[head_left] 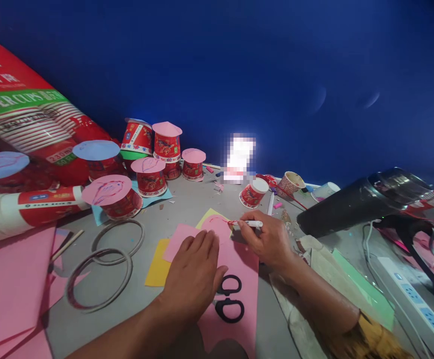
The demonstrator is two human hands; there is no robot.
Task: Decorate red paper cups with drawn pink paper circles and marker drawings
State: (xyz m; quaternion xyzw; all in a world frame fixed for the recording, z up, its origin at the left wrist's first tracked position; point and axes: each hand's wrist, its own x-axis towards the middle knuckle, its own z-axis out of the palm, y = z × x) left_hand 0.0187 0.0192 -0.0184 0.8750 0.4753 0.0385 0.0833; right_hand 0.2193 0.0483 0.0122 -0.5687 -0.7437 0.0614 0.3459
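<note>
My right hand [267, 237] is closed around a white marker [252, 224], its red tip touching a round pink paper [216, 227] that bears a curved red line. Fingers stretched and flat, my left hand [194, 271] presses on the pink paper just below the disc. Beneath lie a larger pink sheet [247, 309] and yellow paper [157, 264]. Black-handled scissors [229, 298] rest on the pink sheet beside my left thumb; their blades are hidden. A red paper cup [253, 193] stands upside down beyond my right hand.
Cups topped with paper discs [148, 177] stand at the back left, near a cup bag [33, 119] and stacked cups [48, 205]. Two grey rings [99, 280] lie left of my left hand. On the right are a black tumbler [351, 204], a cloth and a power strip [415, 304].
</note>
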